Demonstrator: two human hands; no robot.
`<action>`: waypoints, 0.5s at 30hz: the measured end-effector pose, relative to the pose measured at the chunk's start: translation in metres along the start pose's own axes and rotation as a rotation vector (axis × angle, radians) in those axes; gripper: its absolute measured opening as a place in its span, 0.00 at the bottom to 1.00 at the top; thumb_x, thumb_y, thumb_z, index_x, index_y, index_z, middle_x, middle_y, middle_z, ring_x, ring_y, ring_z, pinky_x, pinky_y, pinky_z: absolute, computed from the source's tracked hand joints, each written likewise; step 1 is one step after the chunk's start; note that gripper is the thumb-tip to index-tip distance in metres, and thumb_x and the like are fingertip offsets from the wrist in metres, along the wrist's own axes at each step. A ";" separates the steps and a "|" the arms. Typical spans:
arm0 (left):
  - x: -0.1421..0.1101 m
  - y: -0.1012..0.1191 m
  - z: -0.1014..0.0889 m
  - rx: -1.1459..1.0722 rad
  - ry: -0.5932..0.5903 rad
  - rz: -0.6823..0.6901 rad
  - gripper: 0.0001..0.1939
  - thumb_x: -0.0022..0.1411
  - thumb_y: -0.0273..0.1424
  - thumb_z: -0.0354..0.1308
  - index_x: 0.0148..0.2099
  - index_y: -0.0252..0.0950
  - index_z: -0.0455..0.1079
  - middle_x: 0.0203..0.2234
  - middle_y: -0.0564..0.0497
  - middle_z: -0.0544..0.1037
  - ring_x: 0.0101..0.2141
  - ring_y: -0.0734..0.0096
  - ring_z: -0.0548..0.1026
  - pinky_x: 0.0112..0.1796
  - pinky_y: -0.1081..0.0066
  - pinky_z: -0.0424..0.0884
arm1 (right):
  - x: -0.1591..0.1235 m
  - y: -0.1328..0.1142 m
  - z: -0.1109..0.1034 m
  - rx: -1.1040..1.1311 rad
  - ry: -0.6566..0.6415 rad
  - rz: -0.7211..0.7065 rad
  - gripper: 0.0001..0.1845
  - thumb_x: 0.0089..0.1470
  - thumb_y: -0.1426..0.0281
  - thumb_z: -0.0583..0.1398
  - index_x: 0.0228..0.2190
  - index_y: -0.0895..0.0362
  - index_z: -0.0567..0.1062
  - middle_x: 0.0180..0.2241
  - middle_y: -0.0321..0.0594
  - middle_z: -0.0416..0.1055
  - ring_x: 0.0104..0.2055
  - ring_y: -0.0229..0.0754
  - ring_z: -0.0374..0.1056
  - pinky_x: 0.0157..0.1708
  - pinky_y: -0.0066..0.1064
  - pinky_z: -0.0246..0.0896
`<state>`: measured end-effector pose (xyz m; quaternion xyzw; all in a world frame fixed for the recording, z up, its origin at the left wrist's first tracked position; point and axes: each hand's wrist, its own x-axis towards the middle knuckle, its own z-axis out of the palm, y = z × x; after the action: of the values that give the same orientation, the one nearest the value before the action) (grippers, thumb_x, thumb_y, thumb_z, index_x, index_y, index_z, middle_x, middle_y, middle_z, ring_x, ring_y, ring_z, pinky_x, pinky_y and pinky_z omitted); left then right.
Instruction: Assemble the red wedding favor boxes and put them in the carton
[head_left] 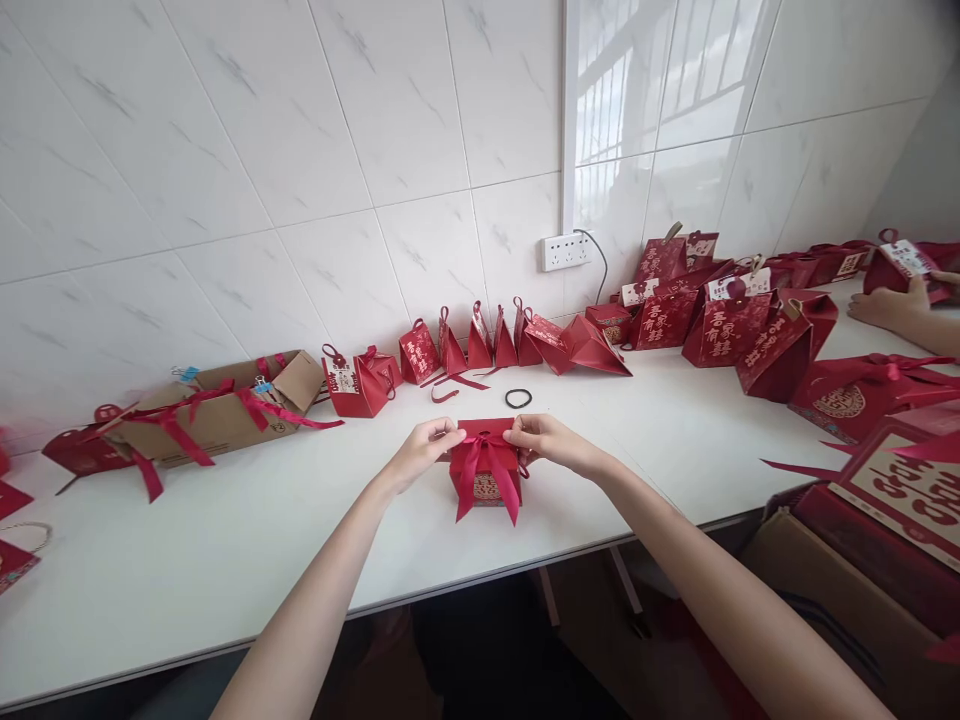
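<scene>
A small red gift box with a gold pattern stands on the white table in front of me. A dark pink ribbon is tied in a bow at its top, its two tails hanging down the front. My left hand pinches the bow's left loop between thumb and fingers. On the opposite side my right hand pinches the right loop. Both hands are level with the box's upper part. A black elastic band and a short red ribbon piece lie just behind the box.
A cardboard box draped with ribbons sits at left. Several red gift boxes line the tiled wall, with more at right. Another person's hand holds a box at far right. A carton stands by the table's front edge.
</scene>
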<state>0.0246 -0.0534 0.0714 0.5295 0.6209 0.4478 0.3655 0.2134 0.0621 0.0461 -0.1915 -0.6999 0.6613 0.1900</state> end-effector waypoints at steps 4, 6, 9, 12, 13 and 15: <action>-0.004 0.004 0.001 -0.007 0.008 0.029 0.20 0.51 0.48 0.59 0.26 0.36 0.62 0.22 0.55 0.63 0.24 0.75 0.63 0.30 0.71 0.66 | -0.004 0.001 -0.003 0.046 -0.015 0.026 0.24 0.43 0.52 0.65 0.21 0.58 0.65 0.20 0.32 0.65 0.23 0.33 0.63 0.29 0.29 0.62; -0.004 0.005 0.000 0.014 0.011 0.045 0.19 0.52 0.48 0.58 0.27 0.36 0.64 0.22 0.54 0.63 0.24 0.74 0.62 0.29 0.71 0.64 | -0.003 0.002 -0.003 0.060 -0.003 0.027 0.24 0.42 0.51 0.64 0.21 0.58 0.65 0.20 0.32 0.64 0.23 0.32 0.62 0.30 0.29 0.62; -0.004 0.006 -0.003 0.078 0.032 0.082 0.18 0.51 0.46 0.59 0.26 0.35 0.66 0.26 0.52 0.65 0.26 0.73 0.62 0.29 0.71 0.62 | -0.002 0.006 -0.001 0.070 0.015 0.016 0.24 0.43 0.50 0.63 0.21 0.58 0.65 0.21 0.33 0.64 0.24 0.32 0.62 0.29 0.29 0.62; -0.001 0.010 -0.004 0.144 0.052 0.127 0.18 0.52 0.45 0.59 0.24 0.35 0.65 0.29 0.51 0.66 0.27 0.72 0.62 0.31 0.71 0.61 | -0.001 0.010 0.004 0.067 0.055 -0.018 0.24 0.43 0.50 0.63 0.22 0.58 0.64 0.20 0.32 0.64 0.23 0.32 0.60 0.26 0.27 0.58; 0.000 0.011 -0.004 0.163 0.046 0.137 0.18 0.52 0.46 0.58 0.23 0.36 0.64 0.29 0.51 0.66 0.28 0.72 0.62 0.32 0.71 0.61 | -0.001 0.011 0.006 0.064 0.068 -0.029 0.24 0.44 0.50 0.63 0.22 0.58 0.64 0.20 0.31 0.64 0.22 0.31 0.60 0.25 0.27 0.57; 0.003 0.015 -0.002 0.199 0.017 0.148 0.19 0.53 0.46 0.58 0.22 0.36 0.64 0.27 0.51 0.66 0.29 0.70 0.63 0.33 0.70 0.61 | -0.002 0.012 0.007 0.058 0.077 -0.039 0.24 0.44 0.50 0.63 0.22 0.57 0.63 0.19 0.31 0.64 0.21 0.31 0.60 0.24 0.26 0.55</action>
<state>0.0272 -0.0503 0.0861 0.6038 0.6246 0.4141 0.2716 0.2112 0.0560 0.0340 -0.1978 -0.6763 0.6695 0.2350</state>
